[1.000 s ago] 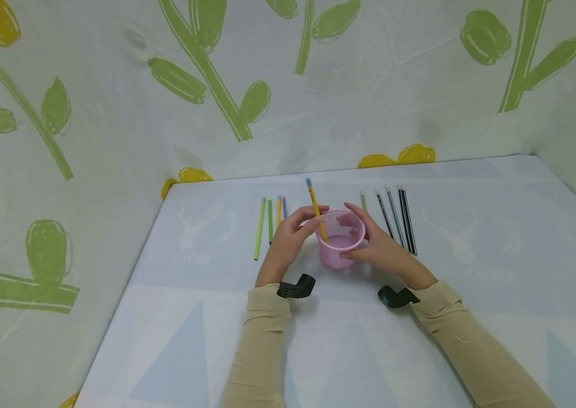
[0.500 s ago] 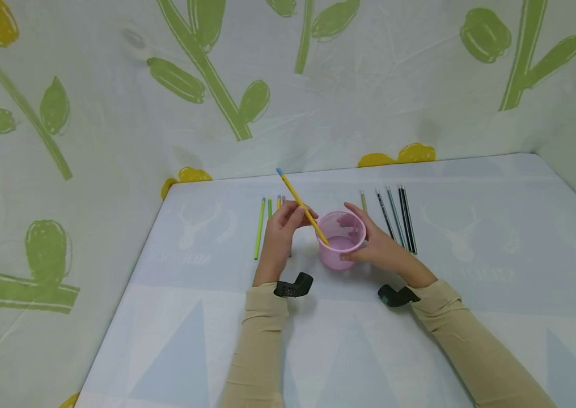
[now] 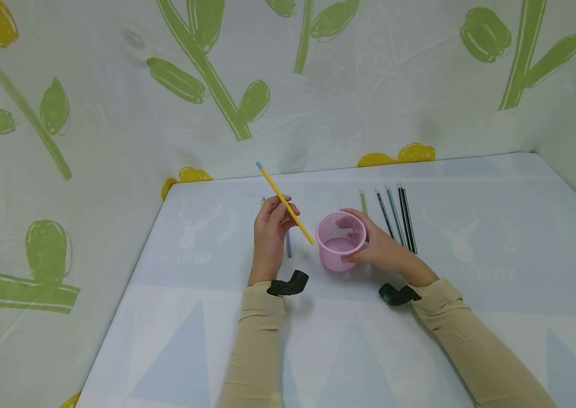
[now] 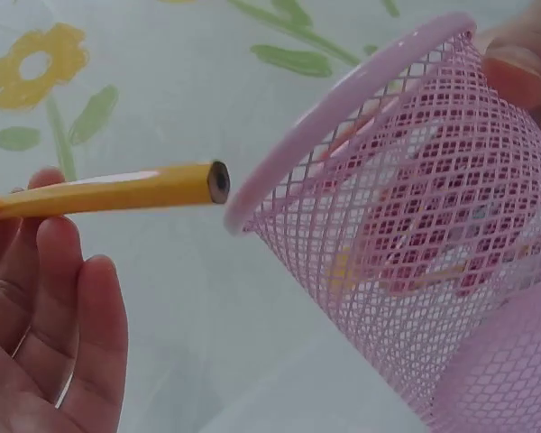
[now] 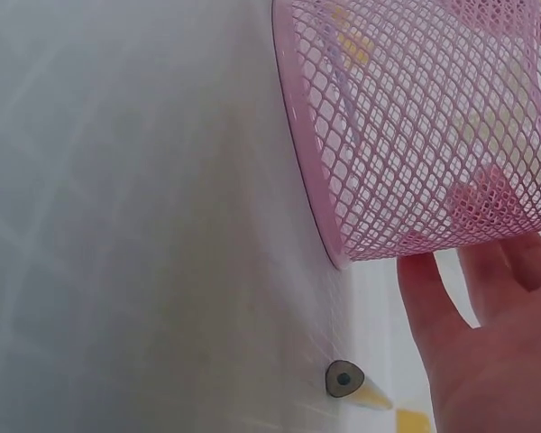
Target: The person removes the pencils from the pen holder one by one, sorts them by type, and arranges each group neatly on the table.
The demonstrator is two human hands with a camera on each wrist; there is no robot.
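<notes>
In the head view my left hand (image 3: 269, 232) pinches a yellow pencil (image 3: 272, 183) with a blue far end, slanting toward the cup. The left wrist view shows that pencil's blunt, unsharpened end (image 4: 218, 182) just outside the cup's rim (image 4: 325, 99). A pink mesh pencil cup (image 3: 330, 260) stands upright, with no pencil showing inside it. My right hand (image 3: 377, 246) grips its right side, thumb at the front and fingers round the back. Fingers of the right hand (image 5: 505, 352) lie against the mesh in the right wrist view.
Right of the cup lie several pencils: an olive one (image 3: 363, 201), a patterned dark one (image 3: 384, 211), a blue-grey one (image 3: 396, 212) and black ones (image 3: 407, 218). By my left hand, a blue pencil (image 3: 288, 245) and a green one (image 3: 263, 201) are partly hidden.
My left hand has drawn the yellow pencil out of the cup, leftward and up, tilting it more. The right hand keeps hold of the cup, nearly in place.
</notes>
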